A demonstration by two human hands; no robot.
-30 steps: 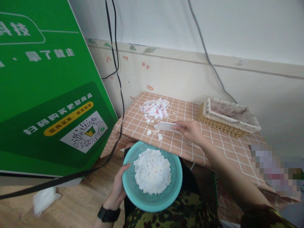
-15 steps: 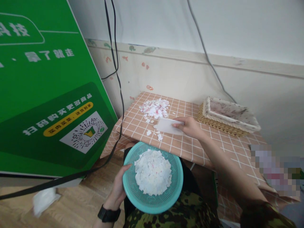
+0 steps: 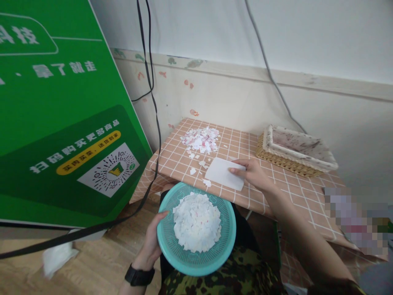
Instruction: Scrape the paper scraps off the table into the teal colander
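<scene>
My left hand (image 3: 154,233) grips the rim of a round turquoise plastic colander (image 3: 166,241), its thumb over the edge. The colander sits over my lap, just below the table's edge, and a heap of small white paper scraps (image 3: 197,222) fills its middle. Between the thumb and fingers of my right hand (image 3: 248,174) is a flat white scraper (image 3: 219,172), held low over the table. A few loose scraps (image 3: 207,183) lie beside its left edge. Farther back on the table is a pile of white and pinkish paper scraps (image 3: 200,139).
A brown checked cloth covers the table (image 3: 270,200). Toward the back right stands a lined wicker basket (image 3: 288,159). A green printed panel (image 3: 61,98) rises at left, with a black strap (image 3: 156,123) hanging before it. A white plastic bag (image 3: 58,258) lies on the floor.
My right hand has moved the scraper a little to the right and nearer to me, uncovering some scraps. My left hand and the colander have barely shifted.
</scene>
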